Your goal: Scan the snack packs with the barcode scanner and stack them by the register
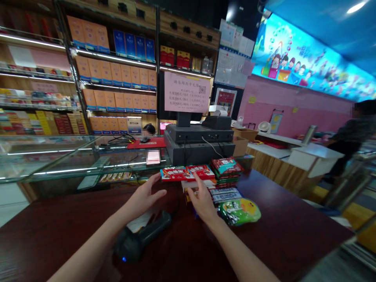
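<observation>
My left hand (145, 194) hovers over the dark red wooden counter (67, 223), fingers spread, just left of a red snack packet (174, 173). My right hand (202, 197) rests with its fingers on a small pile of packets, near a second red packet (200, 171). Behind that is a stack of red-and-green packets (226, 170). A blue-and-white packet (226, 194) and a green bag with a yellow cartoon duck (239, 211) lie right of my right hand. A black handheld barcode scanner (141, 237) lies on the counter beneath my forearms.
A black cash register with a monitor (199, 135) stands behind the packets. A glass display case (58, 160) runs along the left, with shelves of boxed goods (114, 78) behind it. A person (349, 137) stands at the far right beyond a white counter (293, 150).
</observation>
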`<state>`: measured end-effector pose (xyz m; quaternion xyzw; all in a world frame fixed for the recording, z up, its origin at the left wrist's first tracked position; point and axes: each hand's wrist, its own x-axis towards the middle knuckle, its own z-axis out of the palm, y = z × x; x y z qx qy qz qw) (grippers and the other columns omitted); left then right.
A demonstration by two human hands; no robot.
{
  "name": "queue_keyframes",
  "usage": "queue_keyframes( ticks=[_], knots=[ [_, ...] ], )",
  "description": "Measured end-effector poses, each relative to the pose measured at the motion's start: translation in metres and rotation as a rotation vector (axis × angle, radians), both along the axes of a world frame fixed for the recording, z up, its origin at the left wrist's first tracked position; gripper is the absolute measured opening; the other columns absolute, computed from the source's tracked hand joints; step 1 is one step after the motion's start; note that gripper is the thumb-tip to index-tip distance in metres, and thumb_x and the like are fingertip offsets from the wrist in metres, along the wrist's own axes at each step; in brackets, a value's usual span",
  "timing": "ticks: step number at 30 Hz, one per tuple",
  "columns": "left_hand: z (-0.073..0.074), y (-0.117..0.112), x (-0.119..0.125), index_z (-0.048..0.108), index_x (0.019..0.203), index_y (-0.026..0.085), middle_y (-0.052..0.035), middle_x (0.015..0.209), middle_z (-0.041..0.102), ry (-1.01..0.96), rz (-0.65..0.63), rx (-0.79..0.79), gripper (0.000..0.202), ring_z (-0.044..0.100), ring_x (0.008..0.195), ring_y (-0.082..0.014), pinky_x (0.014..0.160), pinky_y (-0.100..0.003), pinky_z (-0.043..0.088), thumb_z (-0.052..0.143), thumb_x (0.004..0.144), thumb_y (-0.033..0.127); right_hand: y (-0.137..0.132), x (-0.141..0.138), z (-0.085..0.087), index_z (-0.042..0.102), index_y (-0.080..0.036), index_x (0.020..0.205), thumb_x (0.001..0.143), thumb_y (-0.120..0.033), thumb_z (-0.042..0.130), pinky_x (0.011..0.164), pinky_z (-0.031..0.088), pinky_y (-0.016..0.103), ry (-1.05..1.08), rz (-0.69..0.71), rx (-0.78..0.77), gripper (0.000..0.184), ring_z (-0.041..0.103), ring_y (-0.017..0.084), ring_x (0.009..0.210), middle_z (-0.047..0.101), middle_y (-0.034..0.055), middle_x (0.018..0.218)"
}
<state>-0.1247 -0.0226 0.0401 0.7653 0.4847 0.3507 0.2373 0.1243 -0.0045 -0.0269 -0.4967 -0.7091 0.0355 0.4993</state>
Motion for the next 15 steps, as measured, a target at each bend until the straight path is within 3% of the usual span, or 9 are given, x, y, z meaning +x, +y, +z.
queue_keyframes(
  ticks=[8, 15],
  knots=[
    [0.002, -0.016, -0.037, 0.047, 0.139, 0.021, -0.0115, 0.137, 0.064, 0.002, 0.081, -0.029, 0.060, 0.062, 0.123, -0.0284, 0.104, -0.047, 0.049, 0.054, 0.087, 0.049, 0.000, -0.038, 0.000, 0.037, -0.018, 0.153, 0.093, -0.026, 0.051, 0.116, 0.041, 0.050, -0.018, 0.099, 0.003, 0.062, 0.047, 0.027, 0.140, 0.051, 0.0146, 0.150],
    [-0.016, -0.013, -0.069, 0.050, 0.139, 0.023, -0.0089, 0.134, 0.066, -0.102, 0.135, -0.008, 0.060, 0.066, 0.117, -0.0281, 0.102, -0.046, 0.052, 0.057, 0.086, 0.052, 0.005, -0.065, -0.001, 0.034, -0.017, 0.155, 0.091, -0.022, 0.050, 0.119, 0.038, 0.047, 0.027, 0.197, -0.028, 0.066, 0.043, 0.026, 0.143, 0.048, 0.0132, 0.153]
  ],
)
